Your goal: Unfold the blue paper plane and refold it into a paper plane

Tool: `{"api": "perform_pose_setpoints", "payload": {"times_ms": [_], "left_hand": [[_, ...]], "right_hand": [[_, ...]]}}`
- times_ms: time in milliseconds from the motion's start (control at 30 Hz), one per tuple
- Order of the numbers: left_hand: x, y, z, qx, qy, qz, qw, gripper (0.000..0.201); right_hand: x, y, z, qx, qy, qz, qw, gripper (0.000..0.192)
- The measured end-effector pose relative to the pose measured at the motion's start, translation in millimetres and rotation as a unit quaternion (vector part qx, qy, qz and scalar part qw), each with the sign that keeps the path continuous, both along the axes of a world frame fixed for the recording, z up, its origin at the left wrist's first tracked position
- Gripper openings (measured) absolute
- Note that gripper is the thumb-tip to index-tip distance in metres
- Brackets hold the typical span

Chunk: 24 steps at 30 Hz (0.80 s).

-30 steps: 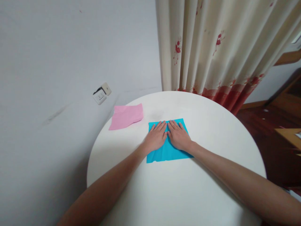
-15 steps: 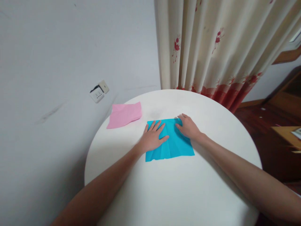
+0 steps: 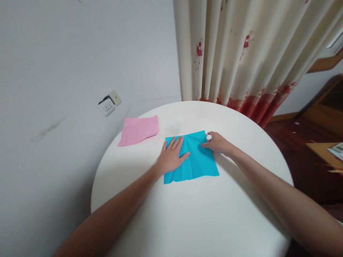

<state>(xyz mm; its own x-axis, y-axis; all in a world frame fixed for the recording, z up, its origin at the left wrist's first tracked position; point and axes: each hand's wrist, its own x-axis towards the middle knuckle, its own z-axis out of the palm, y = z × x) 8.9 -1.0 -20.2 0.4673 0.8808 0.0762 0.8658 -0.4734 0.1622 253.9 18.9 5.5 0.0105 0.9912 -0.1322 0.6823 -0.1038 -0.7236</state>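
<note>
A creased blue sheet (image 3: 194,162), paper or thin cloth, lies on the white round table (image 3: 198,214). My left hand (image 3: 171,159) rests flat over its left part, fingers spread and pressing on it. At the right edge, my right hand (image 3: 218,142) pinches the sheet, thumb on top and fingers round the far side of the edge. That upper right part is raised a little off the table. Fan-like creases run through the middle of the sheet, and its near edge is slightly wavy.
A pink sheet (image 3: 138,130) lies at the table's far left, close to the wall (image 3: 66,53). A wall socket (image 3: 106,106) sits above it. Behind the table hangs a floral curtain (image 3: 227,53). Wooden furniture (image 3: 327,153) stands at the right.
My right hand has shifted from over the sheet's upper right corner to its right edge and taken hold there; that corner has lifted. My left hand stays flat.
</note>
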Motion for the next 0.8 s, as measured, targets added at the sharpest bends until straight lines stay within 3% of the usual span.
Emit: {"api": "perform_pose_setpoints", "payload": {"times_ms": [133, 300, 433, 500, 567, 633, 667, 733, 800], "left_hand": [[1.9, 2.2, -1.0, 0.006, -0.017, 0.008, 1.000, 0.071], [6.8, 5.6, 3.4, 0.031, -0.080, 0.053, 0.995, 0.047], [8.2, 15.3, 4.2, 0.001, -0.214, 0.054, 0.975, 0.046], [6.4, 21.0, 3.8, -0.033, -0.331, 0.080, 0.940, 0.048], [3.1, 25.4, 3.8, -0.069, -0.441, 0.124, 0.886, 0.053], [-0.4, 27.8, 4.6, -0.095, -0.507, 0.155, 0.843, 0.058], [-1.9, 28.2, 5.6, -0.096, -0.516, 0.164, 0.835, 0.059], [-3.6, 27.1, 8.5, -0.052, -0.490, 0.171, 0.853, 0.054], [-3.2, 23.4, 12.0, 0.037, -0.417, 0.157, 0.895, 0.043]], "right_hand": [[2.5, -1.7, 6.9, -0.035, 0.097, 0.031, 0.994, 0.011], [-5.6, -9.7, 18.3, -0.026, 0.250, 0.005, 0.968, 0.029], [-21.7, -18.7, 20.2, 0.007, 0.356, 0.076, 0.931, 0.057], [-32.1, -23.3, 15.5, 0.040, 0.331, 0.105, 0.937, 0.058], [-42.6, -28.1, 7.9, 0.089, 0.259, 0.120, 0.954, 0.053], [-51.3, -33.3, -0.5, 0.140, 0.165, 0.154, 0.964, 0.049], [-54.6, -35.9, -4.3, 0.158, 0.118, 0.186, 0.963, 0.049], [-58.9, -40.8, -10.5, 0.185, 0.024, 0.258, 0.948, 0.051], [-61.2, -44.5, -14.9, 0.198, -0.062, 0.317, 0.925, 0.054]]}}
